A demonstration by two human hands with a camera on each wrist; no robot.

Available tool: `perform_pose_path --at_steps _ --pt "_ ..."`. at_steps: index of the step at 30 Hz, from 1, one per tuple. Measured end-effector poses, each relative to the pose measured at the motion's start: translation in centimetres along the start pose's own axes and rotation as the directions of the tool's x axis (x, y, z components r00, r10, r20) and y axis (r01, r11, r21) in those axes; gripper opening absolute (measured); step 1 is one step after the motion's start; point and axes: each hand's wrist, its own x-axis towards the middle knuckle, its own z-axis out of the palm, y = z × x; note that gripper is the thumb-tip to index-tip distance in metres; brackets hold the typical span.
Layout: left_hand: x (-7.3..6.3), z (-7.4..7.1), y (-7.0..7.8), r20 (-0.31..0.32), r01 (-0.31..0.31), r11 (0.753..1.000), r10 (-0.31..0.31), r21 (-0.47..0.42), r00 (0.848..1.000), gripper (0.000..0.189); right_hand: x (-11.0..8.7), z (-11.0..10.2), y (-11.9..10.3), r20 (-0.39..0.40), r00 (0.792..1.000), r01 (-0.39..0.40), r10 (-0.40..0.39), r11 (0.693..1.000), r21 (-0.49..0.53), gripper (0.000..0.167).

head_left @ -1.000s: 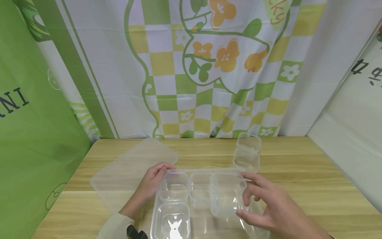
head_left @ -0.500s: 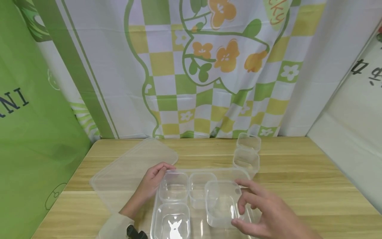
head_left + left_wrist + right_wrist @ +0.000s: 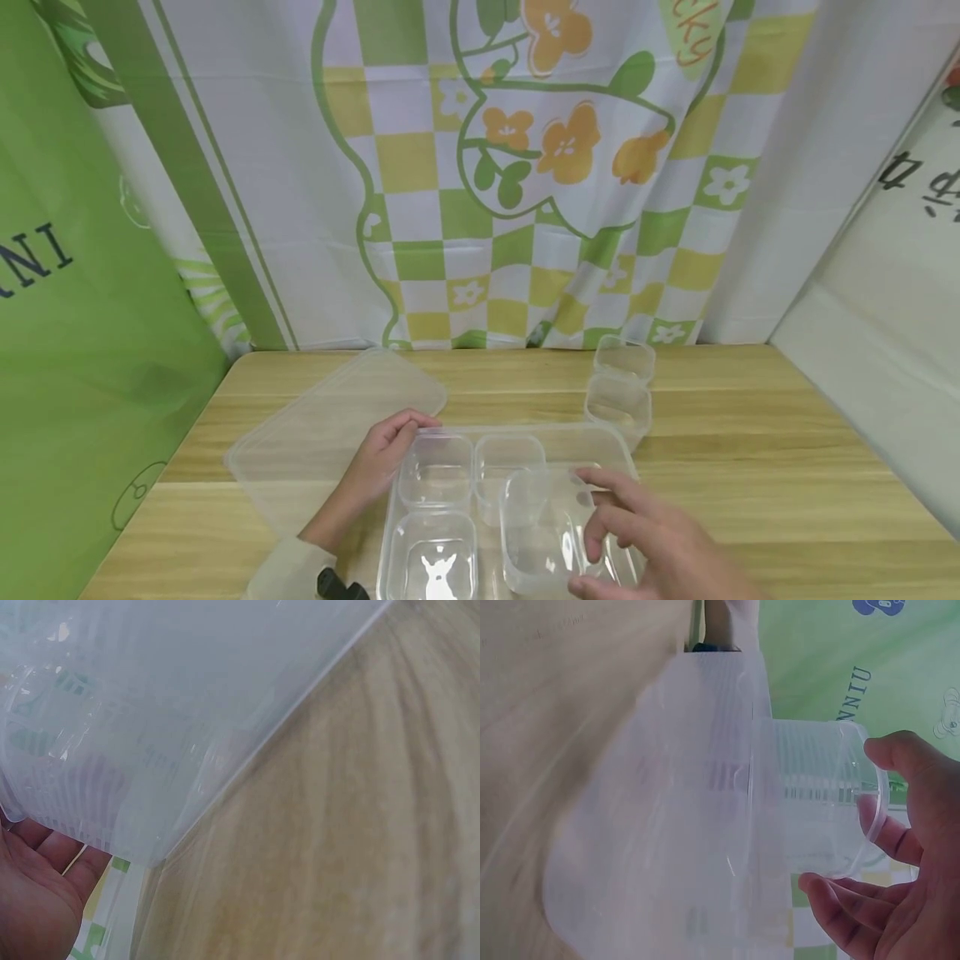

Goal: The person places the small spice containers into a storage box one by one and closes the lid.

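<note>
My left hand [image 3: 384,454] holds the far left corner of a large clear plastic box [image 3: 577,428]. In the left wrist view, the fingers of that hand [image 3: 45,896] lie against the box's outer wall. My right hand [image 3: 660,537] pinches the rim of a small clear container [image 3: 528,542], partly lowered into the box's right side. The right wrist view has the thumb and fingers of this hand [image 3: 922,840] around the container's rim [image 3: 877,787]. Three more small containers stand inside the box: far left [image 3: 437,475], far middle [image 3: 510,471] and near left [image 3: 433,558].
A flat translucent lid [image 3: 330,442] lies on the wooden table [image 3: 765,450], left of the box and partly behind my left forearm. Two small clear containers, one farther [image 3: 626,360] and one nearer [image 3: 618,404], stand behind the box on the right. A patterned curtain [image 3: 480,192] hangs behind the table.
My right hand has brought the small container leftward and nearer to me inside the large box. My left hand stays at the same corner.
</note>
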Motion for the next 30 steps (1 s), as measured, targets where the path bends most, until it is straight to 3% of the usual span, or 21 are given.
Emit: perform_pose_path --at_steps 5,12,18,30 --pt "0.0 0.0 -0.1 0.000 0.004 1.000 -0.004 0.007 1.000 0.030 -0.3 0.5 -0.4 -0.007 1.000 0.008 -0.007 1.000 0.026 0.035" --pt "-0.1 -0.1 -0.1 0.000 0.003 1.000 -0.003 0.011 1.000 0.030 -0.9 1.4 -0.7 0.055 0.992 -0.120 0.114 0.984 0.133 0.033" --pt "-0.1 -0.1 -0.2 0.001 -0.001 1.000 0.001 0.011 1.000 0.030 -1.3 2.2 0.1 0.060 0.997 -0.057 0.050 0.991 0.119 0.034" --pt "0.0 0.0 -0.1 -0.009 -0.008 1.000 0.008 0.014 1.000 0.030 -1.6 3.0 0.7 0.116 0.991 -0.084 0.061 0.974 0.208 0.029"
